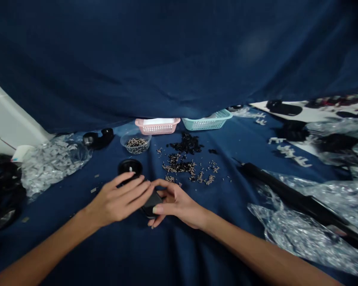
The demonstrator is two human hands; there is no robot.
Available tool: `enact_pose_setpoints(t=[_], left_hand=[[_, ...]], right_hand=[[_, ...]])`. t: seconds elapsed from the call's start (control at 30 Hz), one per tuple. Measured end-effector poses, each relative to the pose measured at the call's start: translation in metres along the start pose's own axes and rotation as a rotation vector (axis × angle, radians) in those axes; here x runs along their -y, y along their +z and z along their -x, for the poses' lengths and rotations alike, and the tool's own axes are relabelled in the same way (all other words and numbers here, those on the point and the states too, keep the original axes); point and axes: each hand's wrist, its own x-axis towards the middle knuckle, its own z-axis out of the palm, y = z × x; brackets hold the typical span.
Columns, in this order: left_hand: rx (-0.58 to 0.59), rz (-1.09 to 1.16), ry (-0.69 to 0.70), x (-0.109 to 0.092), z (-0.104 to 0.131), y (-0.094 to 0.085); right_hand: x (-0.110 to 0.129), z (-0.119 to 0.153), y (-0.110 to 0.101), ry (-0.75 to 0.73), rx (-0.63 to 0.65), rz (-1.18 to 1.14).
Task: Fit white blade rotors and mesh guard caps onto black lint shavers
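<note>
A black plastic part [151, 204] with a round, cup-like end [130, 163] is held above the blue cloth, in front of my body. My right hand [173, 203] is closed around its flat, boxy end, thumb on top and fingers beneath. Across the upper face lie the fingers of my left hand [121, 199], which grips the part near the round end; its thumb is hidden. A small pale spot shows inside the round end. Whether the round end and the boxy end are one piece I cannot tell.
Beyond my hands lie loose small screws [181, 167], little black pieces [187, 143] and a clear bowl of screws [136, 143]. Pink [158, 127] and teal [207, 122] baskets stand behind. A black electric screwdriver [274, 186] and plastic bags [310, 234] lie right; a bag of grey pieces [55, 161] sits left.
</note>
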Motion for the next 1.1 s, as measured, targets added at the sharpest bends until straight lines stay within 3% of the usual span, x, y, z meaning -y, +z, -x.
enact_pose_setpoints(t=[0.07, 0.1, 0.17, 0.27, 0.37, 0.5, 0.63, 0.8, 1.1], left_hand=[[0.071, -0.043, 0.162, -0.012, 0.003, 0.002], [0.09, -0.041, 0.18, -0.014, 0.005, 0.0], [0.129, 0.028, 0.139, -0.011, 0.009, -0.01], [0.277, 0.178, 0.063, 0.007, 0.019, -0.031], [0.397, 0.205, -0.181, 0.041, 0.037, -0.049], [0.353, 0.004, -0.701, 0.107, 0.071, -0.063], [0.429, -0.141, -0.952, 0.172, 0.101, -0.073], [0.598, -0.154, -1.122, 0.219, 0.118, -0.074], [0.717, -0.149, -1.214, 0.254, 0.115, -0.05]], right_hand=[[-0.003, 0.003, 0.006, 0.012, -0.073, 0.06], [-0.004, 0.005, 0.008, 0.018, -0.107, 0.095], [-0.005, 0.006, 0.011, 0.036, -0.156, 0.165], [-0.007, 0.005, 0.01, 0.077, -0.196, 0.269], [-0.008, 0.006, 0.011, 0.114, -0.218, 0.36], [-0.01, 0.013, 0.016, 0.146, -0.223, 0.478], [-0.014, 0.021, 0.02, 0.236, -0.19, 0.559], [-0.016, 0.021, 0.023, 0.302, -0.139, 0.599], [-0.016, 0.021, 0.025, 0.334, -0.095, 0.641]])
